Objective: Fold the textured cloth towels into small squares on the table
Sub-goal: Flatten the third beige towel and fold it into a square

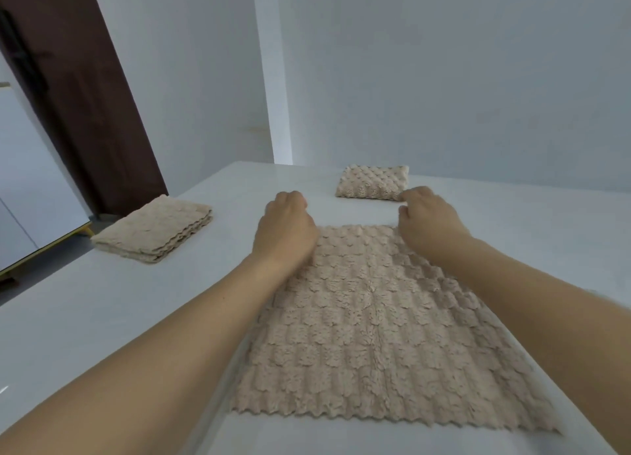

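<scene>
Beige towel [368, 321] spread flat on the white table [102, 318], probably soft and floppy, light, a bit grippy. Left hand [285, 231] and right hand [428, 220] curled at its far corners, can't tell if actually pinching. Best grabbed right there.

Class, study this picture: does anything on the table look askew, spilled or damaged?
Nothing stands out. The open towel lies flat, both hands at its far edge; the stack and folded square sit tidy on the table.
</scene>
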A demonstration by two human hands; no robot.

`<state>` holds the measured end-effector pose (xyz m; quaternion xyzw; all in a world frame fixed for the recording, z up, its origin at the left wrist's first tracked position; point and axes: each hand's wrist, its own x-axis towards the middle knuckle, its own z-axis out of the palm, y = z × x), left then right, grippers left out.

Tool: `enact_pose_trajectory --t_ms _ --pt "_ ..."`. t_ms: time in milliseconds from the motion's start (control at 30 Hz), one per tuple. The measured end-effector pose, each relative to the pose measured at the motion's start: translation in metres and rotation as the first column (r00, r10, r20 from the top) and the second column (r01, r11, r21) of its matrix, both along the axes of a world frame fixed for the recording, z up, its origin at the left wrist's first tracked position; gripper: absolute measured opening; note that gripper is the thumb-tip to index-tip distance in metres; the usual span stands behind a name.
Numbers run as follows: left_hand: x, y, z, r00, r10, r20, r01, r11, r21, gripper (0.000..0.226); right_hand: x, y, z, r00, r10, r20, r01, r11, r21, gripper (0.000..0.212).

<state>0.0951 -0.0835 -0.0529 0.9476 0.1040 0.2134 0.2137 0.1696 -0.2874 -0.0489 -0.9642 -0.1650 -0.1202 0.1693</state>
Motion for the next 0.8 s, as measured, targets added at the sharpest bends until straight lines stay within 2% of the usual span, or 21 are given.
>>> enact_pose_trajectory --t_ms 100,233,367,800 --pt "0.001 -0.019 -0.002 0.983 -0.181 -0.042 0.180 0.983 -0.042 0.039 -0.020 0.012 -0.007 0.989 0.108 -0.097 -0.117 0.989 -0.091 0.046" --pt "0.002 -0.031 -0.012 0.952 -0.269 -0.146 0.272 0.962 0.003 0.045 -0.026 0.013 -0.022 0.971 0.118 -0.209 -0.156 0.972 -0.177 0.056" --pt "0.005 -0.025 -0.032 0.909 -0.207 -0.362 0.280 0.946 0.164 0.055 -0.025 0.010 -0.033 0.960 0.071 -0.270 -0.138 0.962 -0.236 0.056" --pt "0.008 -0.023 -0.032 0.887 -0.159 -0.434 0.261 0.947 0.187 0.059 -0.024 0.008 -0.034 0.957 0.071 -0.280 -0.141 0.961 -0.237 0.057"
